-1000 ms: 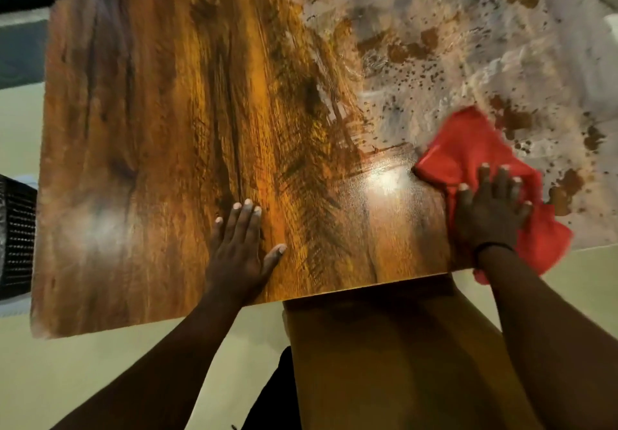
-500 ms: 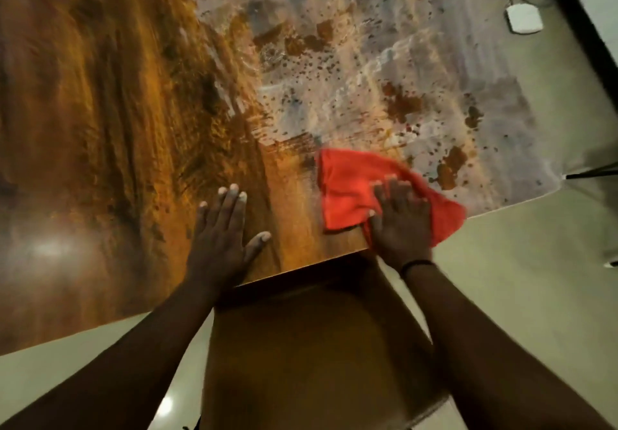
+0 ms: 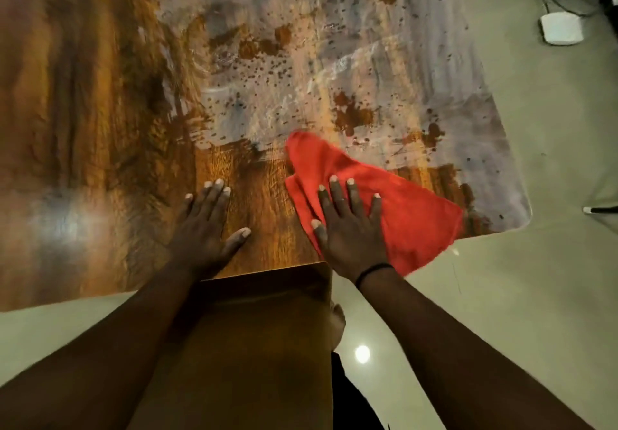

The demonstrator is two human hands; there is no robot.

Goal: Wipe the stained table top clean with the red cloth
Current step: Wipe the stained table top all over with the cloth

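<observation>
The table (image 3: 100,95) fills most of the view: a broad rectangular top with a glossy wood-grain finish, its far-right corner rounded. The left half and a strip along the near edge show clean dark-and-amber grain with a soft glare patch. The right and far part is covered by a pale grey-white film (image 3: 384,72), smeared in streaks, with rust-brown blotches (image 3: 351,117) and many fine specks scattered through it. Around the table lies a smooth, pale, shiny floor (image 3: 535,296), and a small white box with a cable (image 3: 561,28) sits on it beyond the right corner.

Below the near edge a flat tan-brown surface (image 3: 261,346) runs toward the camera between the two bare forearms; what it is cannot be told.

The red cloth (image 3: 411,205) lies on the table near its near-right corner, a soft, matte, loosely folded piece, roughly triangular. Its long axis runs diagonally, from a rounded tip pointing away and left at the edge of the grey film down to a wide end toward the right, where a corner hangs just over the near edge.

The right hand (image 3: 351,229) lies flat, fingers spread, palm pressing on the cloth's left part; a thin dark band circles the wrist. The left hand (image 3: 207,225) rests flat and spread on bare clean wood just beside the cloth, grasping nothing.
</observation>
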